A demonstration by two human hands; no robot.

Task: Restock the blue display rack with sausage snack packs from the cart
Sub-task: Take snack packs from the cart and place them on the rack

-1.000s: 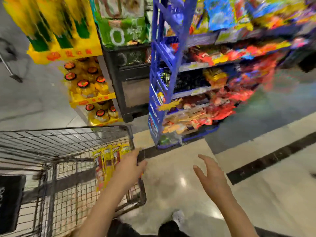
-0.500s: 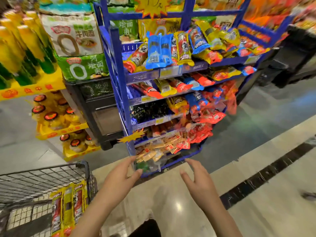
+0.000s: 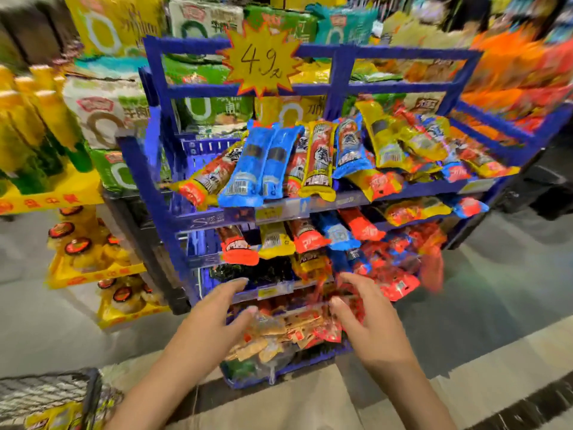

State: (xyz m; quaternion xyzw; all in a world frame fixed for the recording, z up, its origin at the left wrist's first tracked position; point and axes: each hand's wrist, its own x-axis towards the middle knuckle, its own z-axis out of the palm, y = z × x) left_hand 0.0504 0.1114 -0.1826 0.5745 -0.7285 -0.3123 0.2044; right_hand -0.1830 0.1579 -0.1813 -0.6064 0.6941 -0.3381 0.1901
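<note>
The blue display rack [image 3: 338, 76] stands straight ahead, its tiers heaped with yellow, blue and red sausage snack packs [image 3: 319, 156]. A yellow star price tag [image 3: 262, 58] hangs on its top bar. My left hand [image 3: 214, 324] and my right hand [image 3: 369, 321] are both stretched out in front of the lower tiers, fingers spread, holding nothing. At the bottom left corner, the wire cart [image 3: 46, 392] shows only a corner, with yellow snack packs [image 3: 59, 418] inside it.
Left of the rack, yellow trays of jars [image 3: 90, 252] sit low beside a black stand [image 3: 145, 240] loaded with noodle bags [image 3: 108, 110]. Yellow-green bottles [image 3: 28, 125] fill the far left. A dark floor stripe [image 3: 511, 408] runs at the right.
The view has swung from the cart up to the rack and closer. Both empty hands have moved forward from the cart side to the rack's lower tiers.
</note>
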